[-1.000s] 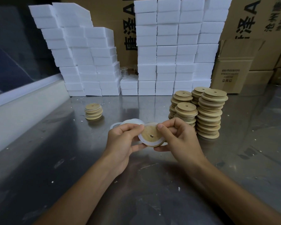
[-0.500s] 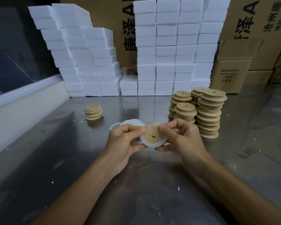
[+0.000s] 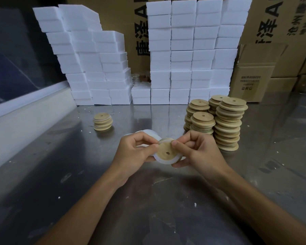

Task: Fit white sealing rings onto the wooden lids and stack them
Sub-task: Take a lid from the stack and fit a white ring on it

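Both hands pinch 1 wooden lid above the table: left hand and right hand press its white sealing ring on. Fitting looks underway; next, seat the ring fully, then stack it on the small pile.

Only the cardboard at the back has any writing. The big brown cardboard carton behind the white foam blocks has large black print showing in the gap between the two foam stacks: part of a Latin "A" up top and the Chinese characters 康泽 below it, turned sideways. The tall brown cardboard carton on the right repeats it, "A" and 泽 visible, plus a column of smaller characters starting 沧州, rest too blurry. The small brown open-flapped cardboard box has a few lines of tiny black print, unreadable.
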### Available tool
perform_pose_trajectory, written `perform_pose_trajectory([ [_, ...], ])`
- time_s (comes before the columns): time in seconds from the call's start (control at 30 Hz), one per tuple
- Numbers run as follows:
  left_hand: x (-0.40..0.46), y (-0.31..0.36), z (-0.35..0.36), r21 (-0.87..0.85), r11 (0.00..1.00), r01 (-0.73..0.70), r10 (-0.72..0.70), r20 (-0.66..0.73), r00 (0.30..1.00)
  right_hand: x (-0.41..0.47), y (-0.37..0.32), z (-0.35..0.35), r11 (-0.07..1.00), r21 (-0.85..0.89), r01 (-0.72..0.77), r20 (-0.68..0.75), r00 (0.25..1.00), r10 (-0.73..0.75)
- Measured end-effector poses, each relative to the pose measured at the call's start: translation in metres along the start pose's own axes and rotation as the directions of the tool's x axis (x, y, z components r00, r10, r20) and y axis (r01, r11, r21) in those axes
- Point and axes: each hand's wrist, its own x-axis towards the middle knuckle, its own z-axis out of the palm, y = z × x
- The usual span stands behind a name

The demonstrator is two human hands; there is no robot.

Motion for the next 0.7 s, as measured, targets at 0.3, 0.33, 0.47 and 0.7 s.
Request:
perform_pose_trajectory([
  [0.3,-0.001,0.003,0.005,0.071,0.974,-0.215,0.212,0.047,0.976,-0.001,-0.002,0.001,1.0,0.006,0.004,0.06,0.998,-0.004],
  [0.33,-0.001,0.004,0.006,0.031,0.978,-0.205,0.205,0.02,0.979,-0.001,-0.002,0.001,1.0,0.021,0.0,0.051,0.999,-0.001],
  [0.47,-0.001,0.008,0.004,-0.177,0.98,-0.091,0.076,-0.087,0.993,0.003,-0.002,0.001,0.988,0.154,-0.01,0.0,1.0,0.01],
  [0.7,-0.002,0.01,0.004,-0.156,0.985,-0.069,0.059,-0.07,0.996,0.006,0.0,-0.003,0.983,0.181,-0.032,0.071,0.997,0.019],
])
